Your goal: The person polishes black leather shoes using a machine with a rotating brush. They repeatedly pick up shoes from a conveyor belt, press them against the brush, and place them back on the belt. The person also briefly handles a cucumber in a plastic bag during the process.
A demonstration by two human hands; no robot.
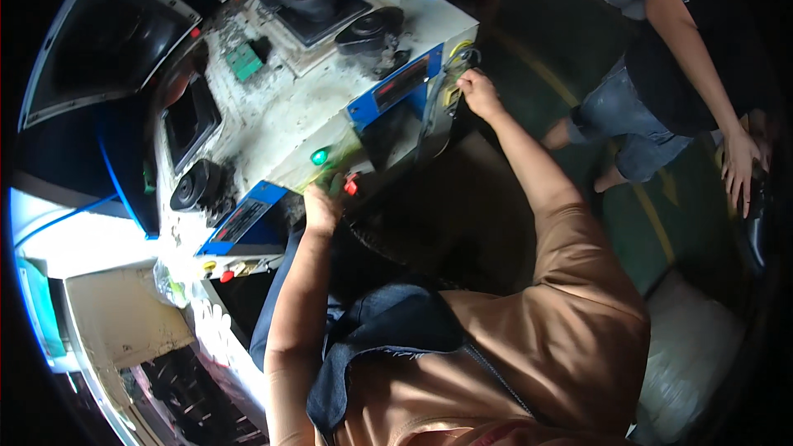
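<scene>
My left hand (324, 205) is at the front panel of a grimy white machine (289, 128), just below a lit green button (320, 156) and beside a red knob (352, 185). Its fingers are blurred and tinged by green light, so their exact pose is unclear. At the machine's right end, my right hand (481, 96) is closed, fingertips drawn together, next to a yellow fitting (452, 96) and looped cables (467, 55). Whatever those fingers hold, if anything, is hidden.
Black moulds (194, 121) and round black parts (369, 29) sit on the machine top, near a green box (244, 61). Another person (677, 58) stands at the right, one hand lowered. A translucent plastic bag (686, 355) lies behind on the right.
</scene>
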